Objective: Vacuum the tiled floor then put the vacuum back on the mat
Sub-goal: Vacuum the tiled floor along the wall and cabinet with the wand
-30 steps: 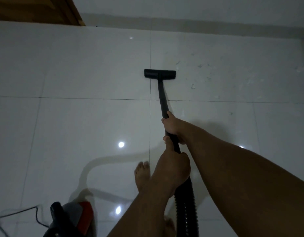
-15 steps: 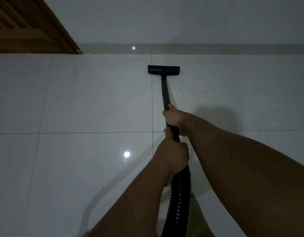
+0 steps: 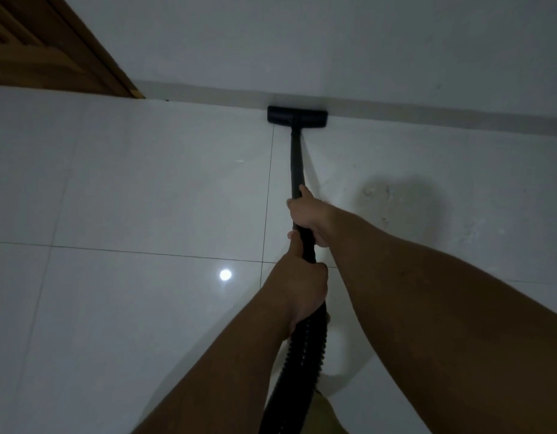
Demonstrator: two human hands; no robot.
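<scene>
A black vacuum wand [image 3: 296,161] runs away from me over the glossy white tiled floor [image 3: 145,189]. Its flat black floor head [image 3: 297,117] lies against the skirting at the foot of the far wall. My right hand [image 3: 310,216] grips the wand higher up, with the thumb along the tube. My left hand [image 3: 302,288] grips it just below, where the ribbed black hose [image 3: 302,364] begins. The hose drops out of the bottom of the view. The vacuum body and the mat are out of sight.
A white wall [image 3: 333,42] with a pale skirting [image 3: 427,117] closes the floor ahead. A brown wooden door frame [image 3: 67,48] stands at the top left. Pale specks and smudges [image 3: 383,202] lie on the tile right of the wand.
The floor head has slid forward across the tile to the skirting. The view has tilted up, so the red vacuum body, its cord and my foot have dropped out of sight.
</scene>
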